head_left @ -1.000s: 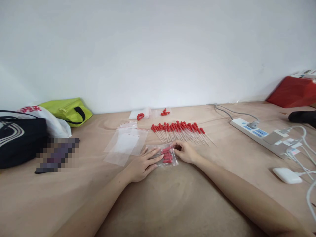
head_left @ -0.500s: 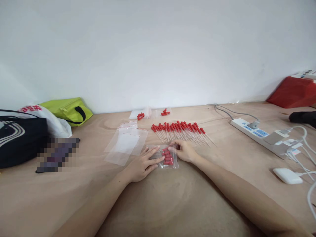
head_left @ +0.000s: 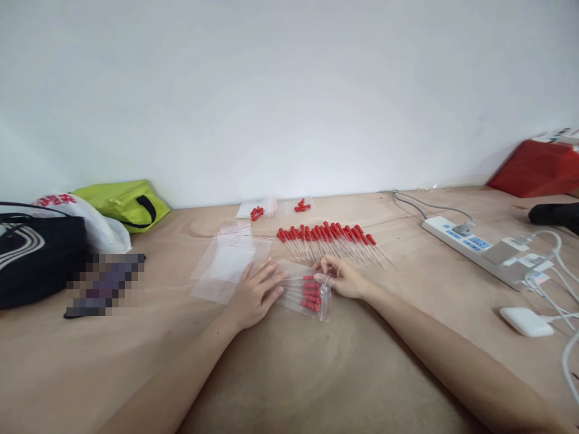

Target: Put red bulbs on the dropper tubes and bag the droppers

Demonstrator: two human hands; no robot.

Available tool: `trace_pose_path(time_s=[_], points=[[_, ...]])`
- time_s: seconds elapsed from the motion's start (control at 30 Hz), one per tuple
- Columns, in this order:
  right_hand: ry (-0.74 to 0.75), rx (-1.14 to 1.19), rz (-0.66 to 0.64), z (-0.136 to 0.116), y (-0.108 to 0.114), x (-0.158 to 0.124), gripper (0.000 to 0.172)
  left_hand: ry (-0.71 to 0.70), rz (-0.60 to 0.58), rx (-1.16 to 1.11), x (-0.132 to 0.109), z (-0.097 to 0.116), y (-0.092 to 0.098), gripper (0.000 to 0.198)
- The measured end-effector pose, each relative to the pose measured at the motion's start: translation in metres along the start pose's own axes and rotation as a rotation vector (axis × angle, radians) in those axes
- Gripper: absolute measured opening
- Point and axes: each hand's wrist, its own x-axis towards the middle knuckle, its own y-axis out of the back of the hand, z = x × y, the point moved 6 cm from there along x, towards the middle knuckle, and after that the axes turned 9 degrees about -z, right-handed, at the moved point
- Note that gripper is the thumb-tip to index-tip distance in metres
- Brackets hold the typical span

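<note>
Left hand [head_left: 256,295] spread; right hand [head_left: 342,278] pinching the bag [head_left: 295,296] at far right; droppers [head_left: 311,294] could slide out if it's unsealed.

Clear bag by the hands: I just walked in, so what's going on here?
A person's right hand holds a clear bag by its far right corner; red-topped sticks lie inside. The left hand lies spread at the bag's left end. Loose red-topped sticks lie in a row beyond, with flat bags to the left.

Bare left hand [head_left: 254,294], bare right hand [head_left: 341,277], bare right forearm [head_left: 446,355], bare left forearm [head_left: 196,361] with small dark spot [head_left: 218,333]
</note>
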Motion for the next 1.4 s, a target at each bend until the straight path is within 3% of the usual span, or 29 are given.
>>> trace_pose_path(time_s=[0.1, 0.17, 0.27, 0.43, 0.6, 0.73, 0.83, 0.97, 1.03, 1.1, 1.17, 1.23, 1.33, 1.4], points=[[0.051, 0.098, -0.013, -0.006, -0.002, -0.002, 0.032, 0.307, 0.157, 0.07, -0.005, -0.033, 0.006, 0.034], [0.062, 0.141, -0.012, -0.007, -0.005, 0.0, 0.033, 0.5, 0.108, 0.13, -0.009, -0.055, 0.006, 0.039], [0.09, 0.202, 0.032, -0.007, -0.011, 0.004, 0.035, 0.708, -0.059, 0.185, -0.014, -0.078, 0.004, 0.046], [0.146, 0.301, 0.142, -0.007, -0.02, 0.018, 0.035, 0.702, -0.212, 0.257, -0.014, -0.076, 0.007, 0.032], [0.217, 0.364, 0.405, -0.004, -0.02, 0.049, 0.036, 0.737, -0.263, 0.345, -0.016, -0.072, 0.011, 0.032], [0.108, 0.239, 0.523, 0.008, -0.032, 0.083, 0.029, 0.778, -0.278, 0.363, -0.021, -0.074, 0.012, 0.034], [0.028, 0.076, 0.507, 0.012, -0.043, 0.101, 0.02, 0.786, -0.277, 0.352, -0.023, -0.073, 0.014, 0.034], [0.014, -0.333, 0.399, 0.001, -0.055, 0.103, 0.013, 0.786, -0.239, 0.361, -0.025, -0.071, 0.018, 0.032], [0.056, -0.504, 0.355, -0.008, -0.059, 0.095, 0.019, 0.744, -0.144, 0.41, -0.024, -0.068, 0.024, 0.032], [0.12, -0.623, 0.328, -0.019, -0.06, 0.082, 0.028, 0.634, 0.036, 0.464, -0.021, -0.058, 0.032, 0.033], [0.193, -0.674, 0.316, -0.028, -0.055, 0.063, 0.033, 0.424, 0.243, 0.484, -0.017, -0.04, 0.037, 0.033], [0.252, -0.676, 0.316, -0.034, -0.044, 0.041, 0.03, 0.128, 0.357, 0.454, -0.015, -0.013, 0.034, 0.035], [0.294, -0.605, 0.314, -0.036, -0.022, 0.005, 0.022, -0.269, 0.257, 0.323, -0.012, 0.027, 0.014, 0.037], [0.284, -0.608, 0.25, -0.033, -0.012, -0.014, 0.014, -0.334, 0.117, 0.21, -0.009, 0.045, 0.002, 0.035]])
